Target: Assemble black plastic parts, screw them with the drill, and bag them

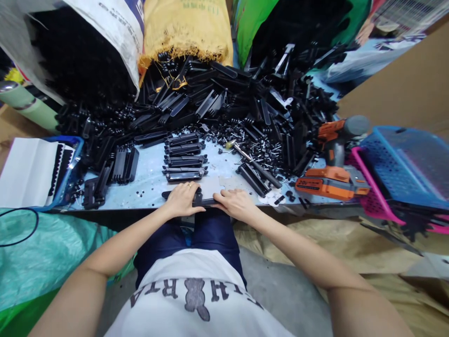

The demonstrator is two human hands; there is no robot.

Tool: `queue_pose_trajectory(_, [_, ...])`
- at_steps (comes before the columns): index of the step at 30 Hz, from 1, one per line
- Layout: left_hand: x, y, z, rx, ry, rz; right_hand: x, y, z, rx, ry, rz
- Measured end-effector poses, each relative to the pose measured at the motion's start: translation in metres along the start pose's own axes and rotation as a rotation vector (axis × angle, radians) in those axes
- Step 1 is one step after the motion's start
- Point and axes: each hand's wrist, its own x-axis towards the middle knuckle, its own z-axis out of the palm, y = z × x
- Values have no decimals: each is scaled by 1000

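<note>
At the table's front edge lies a long black plastic part (207,202), mostly covered by my hands. My left hand (182,199) is closed over its left portion, fingers on top and thumb along the near side. Its right end is pinched between the thumb and fingers of my right hand (234,203). Just beyond my left hand, several black assembled parts (185,160) lie side by side in a column. A hammer-like tool with a dark handle (261,172) rests beyond my right hand, beside a few long black pieces (253,179).
An orange cordless drill (331,173) stands at the right, by a pink basket (377,187) and a blue basket (414,164). Loose screws (268,150) and heaped black parts (210,98) cover the back. A blue tray (77,154) and green bottle (30,107) are left.
</note>
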Motion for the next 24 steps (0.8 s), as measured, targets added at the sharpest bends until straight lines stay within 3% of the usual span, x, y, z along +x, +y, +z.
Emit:
queue_pose_trajectory(8, [-7,-9,11,-74,166,55,-1,-11,-25,-73,68,30])
queue_pose_trajectory(14, [-2,1,5,-71,67,83,0,7,0,-29,131,-17])
queue_pose_trajectory(16, [19,12,0,-21,51,161,-2,16,16,6,171,-45])
queue_pose_trajectory(18, [56,22,-6,44,81,176,-4,24,29,35,232,-63])
queue_pose_trajectory(22, [153,25,-7,134,9,-61,-9,45,34,102,387,-17])
queue_pose_trajectory(24, [187,22,-4,136,-47,-123,-6,64,26,132,495,116])
